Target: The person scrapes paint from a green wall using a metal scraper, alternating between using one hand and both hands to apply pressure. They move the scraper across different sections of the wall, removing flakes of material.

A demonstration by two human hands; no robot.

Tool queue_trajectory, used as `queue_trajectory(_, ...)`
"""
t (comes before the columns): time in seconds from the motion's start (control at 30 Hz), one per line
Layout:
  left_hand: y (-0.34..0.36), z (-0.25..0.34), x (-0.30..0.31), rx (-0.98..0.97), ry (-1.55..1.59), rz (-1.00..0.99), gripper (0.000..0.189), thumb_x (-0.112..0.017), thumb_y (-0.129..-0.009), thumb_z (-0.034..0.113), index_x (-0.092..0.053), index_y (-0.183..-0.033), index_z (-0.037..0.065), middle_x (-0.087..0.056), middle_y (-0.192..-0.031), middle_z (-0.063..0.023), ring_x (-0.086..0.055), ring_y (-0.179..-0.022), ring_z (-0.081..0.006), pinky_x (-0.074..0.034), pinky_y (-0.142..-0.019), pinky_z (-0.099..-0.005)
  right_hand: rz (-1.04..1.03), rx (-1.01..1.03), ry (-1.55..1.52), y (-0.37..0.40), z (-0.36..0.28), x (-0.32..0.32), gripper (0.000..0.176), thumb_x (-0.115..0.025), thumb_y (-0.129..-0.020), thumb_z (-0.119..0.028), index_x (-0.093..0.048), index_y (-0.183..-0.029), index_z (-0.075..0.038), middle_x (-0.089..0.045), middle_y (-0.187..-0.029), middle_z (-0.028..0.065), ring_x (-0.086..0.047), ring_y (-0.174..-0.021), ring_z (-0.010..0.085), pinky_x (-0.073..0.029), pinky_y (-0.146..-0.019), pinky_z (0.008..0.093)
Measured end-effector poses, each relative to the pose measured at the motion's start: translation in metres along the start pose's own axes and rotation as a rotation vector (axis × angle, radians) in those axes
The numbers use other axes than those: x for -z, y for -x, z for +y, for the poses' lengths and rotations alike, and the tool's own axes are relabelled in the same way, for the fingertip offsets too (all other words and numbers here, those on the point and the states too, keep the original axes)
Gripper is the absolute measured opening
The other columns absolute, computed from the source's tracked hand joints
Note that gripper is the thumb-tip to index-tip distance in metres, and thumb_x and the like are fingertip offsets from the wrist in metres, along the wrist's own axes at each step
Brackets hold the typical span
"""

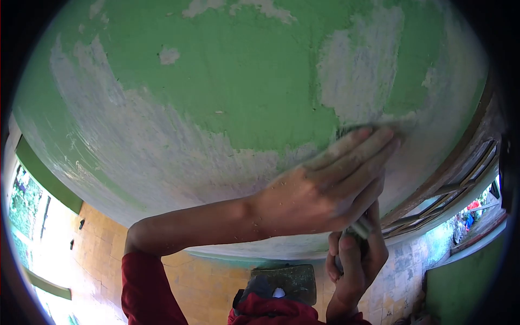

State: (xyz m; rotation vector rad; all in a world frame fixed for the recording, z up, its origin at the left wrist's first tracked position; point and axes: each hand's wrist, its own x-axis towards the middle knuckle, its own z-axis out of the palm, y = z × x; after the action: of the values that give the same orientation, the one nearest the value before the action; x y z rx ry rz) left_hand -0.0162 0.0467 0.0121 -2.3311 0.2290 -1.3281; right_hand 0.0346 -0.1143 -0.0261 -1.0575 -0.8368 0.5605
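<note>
My right hand [360,257] is closed around the handle of a scraper [362,226], below my other hand. Only a short pale length of the tool shows there, and the rest is mostly hidden. Across from the left reaches my left arm, and my left hand [330,187] lies over the upper part of the scraper. Its fingers are straight and close together, the tips near a dark edge at the wall and slightly blurred; its thumb is hidden. The wall [254,81] has green paint with large whitish-grey patches, where the paint is gone, around the fingertips.
A barred window [460,187] runs along the wall's right side. Below are tan floor tiles [216,276] and a dark, flat-topped block or stool [295,281] near my body. Bright openings [32,216] stand at the left, and a green panel [466,287] at the lower right.
</note>
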Motion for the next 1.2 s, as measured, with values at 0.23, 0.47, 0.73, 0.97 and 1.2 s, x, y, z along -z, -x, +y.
queue_trajectory(0.23, 0.001, 0.002, 0.002, -0.021, -0.015, -0.048, 0.024, -0.067, -0.081, 0.014, -0.072, -0.097, -0.003, -0.062, -0.137, -0.0233, -0.055, -0.136, -0.0346, -0.045, -0.117, -0.0444, -0.072, 0.010, -0.009, 0.002, 0.003, 0.008, 0.061, -0.048, -0.099, -0.004, -0.029, -0.153, 0.017, -0.061, -0.080, 0.0061, -0.041, -0.049, 0.0034, -0.030, -0.043, 0.0202)
queue_trajectory(0.47, 0.009, 0.002, -0.005, -0.003, 0.016, -0.023, 0.025, -0.067, -0.082, 0.015, -0.073, -0.098, -0.002, -0.059, -0.142, -0.0224, -0.052, -0.140, -0.0333, -0.043, -0.118, -0.0448, -0.062, -0.020, 0.010, 0.000, -0.001, 0.010, 0.061, -0.048, -0.099, -0.003, -0.030, -0.154, 0.014, -0.060, -0.080, 0.0047, -0.044, -0.052, 0.0034, -0.032, -0.045, 0.0211)
queue_trajectory(0.73, 0.006, 0.004, 0.006, 0.038, 0.025, -0.078, 0.025, -0.066, -0.083, 0.016, -0.072, -0.099, -0.002, -0.058, -0.143, -0.0216, -0.051, -0.141, -0.0328, -0.043, -0.118, -0.0439, -0.133, 0.011, 0.007, 0.003, 0.003, 0.011, 0.060, -0.048, -0.098, -0.003, -0.031, -0.154, 0.014, -0.061, -0.080, 0.0044, -0.043, -0.052, 0.0031, -0.032, -0.046, 0.0215)
queue_trajectory(0.97, 0.006, 0.003, 0.004, 0.008, 0.005, -0.059, 0.024, -0.065, -0.085, 0.016, -0.072, -0.099, -0.002, -0.058, -0.143, -0.0221, -0.050, -0.142, -0.0334, -0.043, -0.118, -0.0442, -0.098, 0.000, 0.007, 0.001, 0.005, 0.011, 0.061, -0.049, -0.098, -0.003, -0.031, -0.154, 0.014, -0.061, -0.075, 0.0034, -0.043, -0.052, 0.0027, -0.032, -0.047, 0.0216)
queue_trajectory(1.2, -0.003, -0.003, 0.004, 0.037, 0.056, -0.050, 0.025, -0.065, -0.086, 0.016, -0.072, -0.101, -0.002, -0.057, -0.145, -0.0225, -0.049, -0.142, -0.0337, -0.043, -0.118, -0.0446, -0.130, 0.002, 0.005, -0.010, -0.002, 0.012, 0.060, -0.050, -0.099, -0.004, -0.032, -0.154, 0.013, -0.060, -0.073, 0.0025, -0.043, -0.052, 0.0026, -0.032, -0.047, 0.0218)
